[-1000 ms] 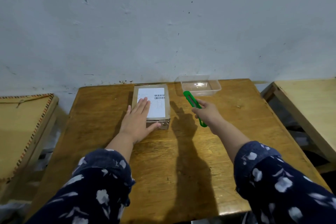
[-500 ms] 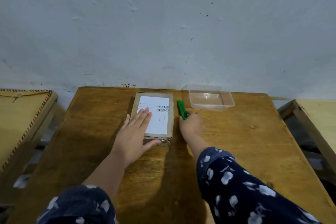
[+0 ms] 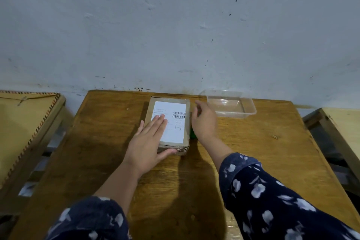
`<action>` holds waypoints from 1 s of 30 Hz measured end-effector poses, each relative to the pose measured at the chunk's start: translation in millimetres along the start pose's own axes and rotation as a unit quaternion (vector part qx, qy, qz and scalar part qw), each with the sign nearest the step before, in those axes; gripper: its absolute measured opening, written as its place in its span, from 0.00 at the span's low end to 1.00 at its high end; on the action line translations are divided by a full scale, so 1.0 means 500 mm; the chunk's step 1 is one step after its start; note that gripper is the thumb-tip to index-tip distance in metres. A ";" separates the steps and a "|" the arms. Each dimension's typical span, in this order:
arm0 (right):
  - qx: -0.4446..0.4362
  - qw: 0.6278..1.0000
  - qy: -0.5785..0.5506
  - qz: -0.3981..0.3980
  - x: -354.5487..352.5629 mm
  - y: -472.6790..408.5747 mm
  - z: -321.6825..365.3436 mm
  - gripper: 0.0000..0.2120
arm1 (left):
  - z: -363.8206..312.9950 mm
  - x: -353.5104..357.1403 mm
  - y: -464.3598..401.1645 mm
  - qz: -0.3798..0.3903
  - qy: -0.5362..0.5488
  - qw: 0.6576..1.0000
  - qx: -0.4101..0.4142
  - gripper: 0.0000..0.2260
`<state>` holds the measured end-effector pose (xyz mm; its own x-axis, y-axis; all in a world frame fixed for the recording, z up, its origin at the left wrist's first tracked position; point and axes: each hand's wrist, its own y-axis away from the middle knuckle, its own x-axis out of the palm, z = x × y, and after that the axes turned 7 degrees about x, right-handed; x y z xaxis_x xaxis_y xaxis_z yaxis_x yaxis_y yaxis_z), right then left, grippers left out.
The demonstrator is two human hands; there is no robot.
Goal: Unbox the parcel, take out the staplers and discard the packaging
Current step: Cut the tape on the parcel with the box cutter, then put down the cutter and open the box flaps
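1. A sealed cardboard parcel [image 3: 176,142] lies flat near the far edge of the wooden surface [image 3: 263,161], roughly at the middle of that edge, its long side running away from the person.
2. A white shipping label [image 3: 171,121] with barcodes covers most of the parcel's top.
3. The left hand [image 3: 149,142] lies palm down on the parcel's near left part, fingers [image 3: 159,122] straight and close together over the label, thumb stretched along the parcel's near side.
4. The right hand [image 3: 204,122] is just beside the parcel's right side, back of the hand up, fingers loosely curved and pointing toward the far edge.
5. A green tool [image 3: 193,134] shows only as a small patch under the right hand, between that hand and the parcel; whether the fingers are gripping it cannot be told.
6. A clear plastic container [image 3: 247,106] stands at the far edge, to the right of the right hand and apart from the parcel.
7. Both forearms wear dark blue sleeves with a pale flower print, pushed up from the wrists.
8. A pale, marked wall [image 3: 175,35] rises right behind the far edge.
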<state>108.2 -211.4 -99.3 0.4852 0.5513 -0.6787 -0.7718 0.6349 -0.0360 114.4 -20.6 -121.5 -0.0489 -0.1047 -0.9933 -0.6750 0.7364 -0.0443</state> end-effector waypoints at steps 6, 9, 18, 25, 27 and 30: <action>-0.014 0.994 0.002 0.106 0.023 -0.036 0.036 0.18 | 0.016 -0.013 0.001 0.022 -0.003 1.000 0.013 0.45; -0.008 0.994 0.019 0.109 0.024 -0.034 0.036 0.18 | 0.050 -0.031 0.012 0.056 -0.040 0.997 0.027 0.46; 0.064 0.996 0.001 0.067 0.014 0.105 0.047 0.19 | 0.086 -0.056 0.133 0.042 0.110 0.984 -0.136 0.46; 0.130 0.990 -0.036 0.031 0.013 0.261 0.042 0.19 | 0.098 -0.068 0.211 0.040 0.264 0.946 -0.182 0.35; 0.134 0.990 -0.034 0.027 0.020 0.299 0.045 0.21 | 0.101 -0.077 0.234 0.033 0.279 0.945 -0.167 0.29; 0.130 0.991 -0.020 0.029 0.035 0.354 0.048 0.25 | 0.103 -0.092 0.266 0.016 0.329 0.929 -0.171 0.24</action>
<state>-10.1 -76.2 -100.1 0.4630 0.6086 -0.6444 -0.6699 0.7163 0.1952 64.8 116.3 -87.2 -0.4365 -0.5544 -0.7086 -0.8542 0.5027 0.1329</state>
